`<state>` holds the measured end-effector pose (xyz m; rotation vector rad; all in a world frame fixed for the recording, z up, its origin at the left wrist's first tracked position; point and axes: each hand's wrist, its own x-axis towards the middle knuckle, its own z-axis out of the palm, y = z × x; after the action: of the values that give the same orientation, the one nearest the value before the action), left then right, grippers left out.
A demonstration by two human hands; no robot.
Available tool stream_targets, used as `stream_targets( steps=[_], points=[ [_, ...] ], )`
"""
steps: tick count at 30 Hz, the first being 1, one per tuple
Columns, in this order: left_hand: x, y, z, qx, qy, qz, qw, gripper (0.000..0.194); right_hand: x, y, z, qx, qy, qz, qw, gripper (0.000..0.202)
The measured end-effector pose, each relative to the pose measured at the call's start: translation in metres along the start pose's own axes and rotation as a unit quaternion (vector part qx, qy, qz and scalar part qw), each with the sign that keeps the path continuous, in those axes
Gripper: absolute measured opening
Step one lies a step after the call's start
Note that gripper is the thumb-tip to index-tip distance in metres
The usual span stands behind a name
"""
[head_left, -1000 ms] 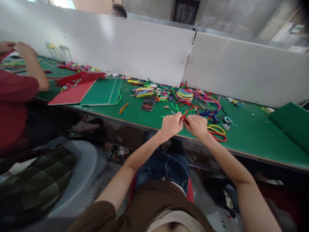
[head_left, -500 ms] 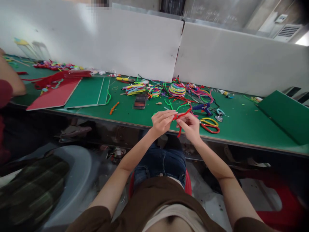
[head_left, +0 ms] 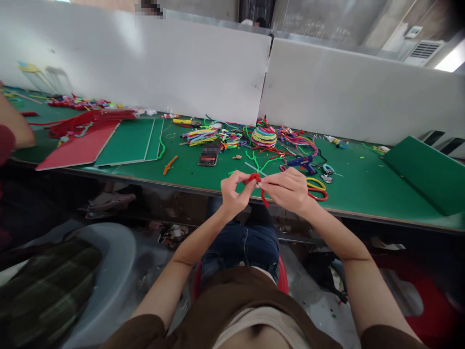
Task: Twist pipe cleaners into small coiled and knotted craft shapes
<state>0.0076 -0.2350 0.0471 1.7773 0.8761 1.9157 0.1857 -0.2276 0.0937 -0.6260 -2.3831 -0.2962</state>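
Observation:
Between my hands, just above the table's front edge, is a red pipe cleaner (head_left: 265, 198) with a bent, bunched part at the top and one end hanging down. My left hand (head_left: 233, 193) pinches the bunched part between thumb and index finger. From the other side, the fingertips of my right hand (head_left: 289, 189) are closed on the same pipe cleaner. Green pipe cleaners (head_left: 257, 162) lie on the table just beyond. Close to my right hand are scissors (head_left: 318, 196) with yellow and red handles, partly hidden by it, and a blue glue gun (head_left: 304, 164).
Farther back on the green table (head_left: 366, 189) sit a striped multicoloured ball (head_left: 264, 137), bundles of pipe cleaners (head_left: 199, 136) and a phone (head_left: 209, 155). An orange piece (head_left: 170, 165) and boards (head_left: 127, 145) lie left. Another person's arm (head_left: 16, 121) rests at far left.
My right hand has turned over, its back now up. My left thumb and index finger now form a pinch, and the red pipe cleaner's upper end is bent in rather than sticking out right.

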Motion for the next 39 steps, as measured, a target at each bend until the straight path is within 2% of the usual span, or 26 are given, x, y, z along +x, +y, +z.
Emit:
stream_targets(
  steps=[1,2,4,5,6,7,8,10,11,12,13,14,16,18,20,22,23,26,28,29,31,36,39],
  points=[
    [0.003,0.000,-0.003,-0.061,-0.065,-0.076,0.993,0.026,0.001,0.001,-0.004,0.016,-0.032,-0.014,0.999,0.024],
    [0.005,-0.001,-0.006,-0.126,-0.139,-0.152,0.970,0.029,0.003,0.002,-0.008,0.035,-0.065,-0.029,0.997,0.024],
    [0.011,-0.006,-0.010,-0.231,-0.282,-0.273,0.890,0.035,0.005,0.001,-0.016,0.076,-0.133,-0.056,0.987,0.023],
    [0.013,-0.009,-0.010,-0.262,-0.332,-0.311,0.851,0.037,0.005,0.001,-0.019,0.093,-0.161,-0.063,0.981,0.022],
    [0.013,-0.011,-0.010,-0.279,-0.364,-0.332,0.824,0.038,0.005,0.001,-0.020,0.105,-0.178,-0.066,0.976,0.022],
    [0.013,-0.013,-0.009,-0.282,-0.374,-0.336,0.817,0.038,0.004,0.000,-0.020,0.111,-0.185,-0.063,0.974,0.021],
    [0.011,-0.014,-0.008,-0.270,-0.361,-0.322,0.833,0.037,0.003,0.000,-0.019,0.108,-0.180,-0.054,0.976,0.020],
    [0.006,-0.015,-0.005,-0.190,-0.274,-0.243,0.911,0.032,-0.002,0.001,-0.013,0.083,-0.140,-0.017,0.986,0.019],
    [0.003,-0.015,-0.004,-0.123,-0.214,-0.181,0.952,0.028,-0.004,0.001,-0.009,0.075,-0.116,0.006,0.990,0.020],
    [0.000,-0.015,-0.004,-0.048,-0.156,-0.105,0.981,0.023,-0.007,0.001,-0.005,0.082,-0.094,0.030,0.992,0.019],
    [-0.003,-0.016,-0.005,0.026,-0.110,-0.019,0.993,0.018,-0.008,0.000,0.000,0.109,-0.073,0.060,0.990,0.018],
    [-0.005,-0.018,-0.006,0.090,-0.080,0.072,0.990,0.013,-0.010,-0.001,0.003,0.154,-0.055,0.100,0.981,0.016],
    [-0.008,-0.025,-0.008,0.177,-0.073,0.236,0.953,0.010,-0.010,-0.003,0.008,0.269,-0.030,0.199,0.942,0.014],
    [-0.010,-0.034,-0.011,0.226,-0.097,0.329,0.912,0.010,-0.008,-0.005,0.009,0.375,-0.052,0.287,0.880,0.019],
    [-0.011,-0.042,-0.013,0.253,-0.114,0.344,0.897,0.009,-0.005,-0.005,0.008,0.469,-0.131,0.331,0.808,0.025],
    [-0.011,-0.047,-0.016,0.237,-0.116,0.344,0.901,0.008,-0.004,-0.006,0.007,0.550,-0.201,0.357,0.728,0.026],
    [-0.010,-0.048,-0.018,0.221,-0.119,0.351,0.902,0.008,-0.005,-0.007,0.007,0.585,-0.215,0.371,0.689,0.027],
    [-0.006,-0.043,-0.023,0.210,-0.127,0.413,0.877,0.010,-0.008,-0.010,0.008,0.662,-0.201,0.410,0.595,0.028],
    [-0.002,-0.036,-0.025,0.228,-0.098,0.473,0.845,0.012,-0.010,-0.012,0.010,0.692,-0.185,0.423,0.555,0.027],
    [-0.001,-0.032,-0.025,0.230,-0.074,0.499,0.833,0.012,-0.010,-0.014,0.012,0.701,-0.176,0.425,0.546,0.027],
    [0.001,-0.028,-0.022,0.214,-0.033,0.528,0.821,0.014,-0.011,-0.016,0.014,0.704,-0.139,0.424,0.553,0.028],
    [-0.002,-0.028,-0.014,0.188,0.013,0.514,0.837,0.017,-0.014,-0.029,0.015,0.662,-0.015,0.427,0.616,0.034],
    [-0.004,-0.030,-0.015,0.178,0.019,0.519,0.836,0.018,-0.015,-0.036,0.010,0.648,-0.020,0.434,0.626,0.035]
  ],
)
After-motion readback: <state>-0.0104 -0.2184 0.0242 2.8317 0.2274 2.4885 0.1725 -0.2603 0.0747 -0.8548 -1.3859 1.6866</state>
